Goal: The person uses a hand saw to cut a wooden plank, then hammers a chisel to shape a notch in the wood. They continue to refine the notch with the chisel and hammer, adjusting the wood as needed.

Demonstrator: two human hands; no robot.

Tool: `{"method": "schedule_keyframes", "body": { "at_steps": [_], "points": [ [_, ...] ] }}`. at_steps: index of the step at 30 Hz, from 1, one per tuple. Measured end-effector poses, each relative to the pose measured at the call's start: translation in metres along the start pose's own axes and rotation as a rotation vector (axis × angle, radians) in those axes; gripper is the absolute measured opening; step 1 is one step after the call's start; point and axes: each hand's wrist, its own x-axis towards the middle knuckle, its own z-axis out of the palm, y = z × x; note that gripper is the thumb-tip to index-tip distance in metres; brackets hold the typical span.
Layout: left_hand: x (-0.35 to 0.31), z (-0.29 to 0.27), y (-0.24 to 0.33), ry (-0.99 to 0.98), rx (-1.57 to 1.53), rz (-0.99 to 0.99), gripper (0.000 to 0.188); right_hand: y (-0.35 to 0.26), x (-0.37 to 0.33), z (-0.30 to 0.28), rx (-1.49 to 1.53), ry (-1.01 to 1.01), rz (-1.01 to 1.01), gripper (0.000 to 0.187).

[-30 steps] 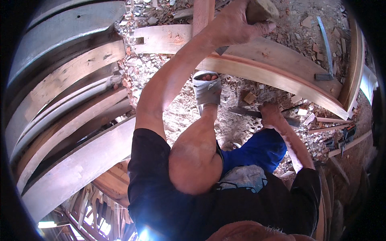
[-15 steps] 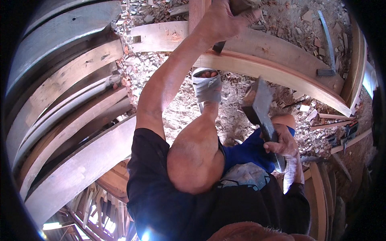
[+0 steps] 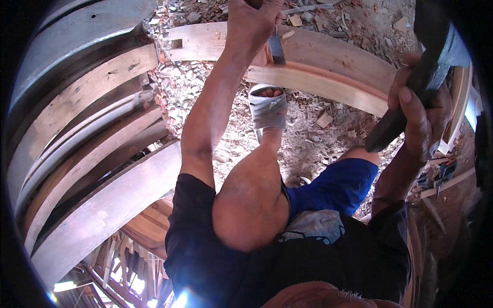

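My left hand [image 3: 251, 25] is at the top, its fingers wrapped round a chisel [image 3: 277, 49]. The chisel's flat metal blade points down at a wooden beam [image 3: 328, 51], close to the beam's near edge; whether the tip touches the wood I cannot tell. Raised at the right, my right hand [image 3: 426, 113] is closed round the dark handle of a mallet [image 3: 387, 131]. The mallet's head is up at the top right, near the picture's rim and partly out of it. A paler wooden strip [image 3: 308, 82] runs along the beam's near side.
Several long planks [image 3: 82, 87] are stacked at the left. My sandalled foot [image 3: 269, 108] stands just before the beam. Wood chips [image 3: 190, 82] litter the ground. Further boards [image 3: 454, 105] and a dark tool [image 3: 447, 169] lie at the right.
My right hand has swung the mallet up and to the right from beside my knee. My left hand has shifted left with the chisel, whose blade now shows more.
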Motion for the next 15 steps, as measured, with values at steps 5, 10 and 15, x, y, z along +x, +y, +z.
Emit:
{"method": "schedule_keyframes", "body": {
  "at_steps": [5,10,15],
  "points": [
    [0.003,-0.016,0.002,-0.002,0.007,-0.127,0.027,0.005,0.032,0.003,-0.011,-0.169,-0.145,0.059],
    [0.005,-0.021,0.005,-0.062,-0.018,-0.033,0.029,-0.002,0.050,0.008,-0.037,-0.247,-0.156,0.058],
    [0.007,-0.018,0.001,-0.024,-0.114,-0.051,0.024,-0.011,0.063,0.016,-0.127,-0.298,-0.163,0.054]
  ]
}}
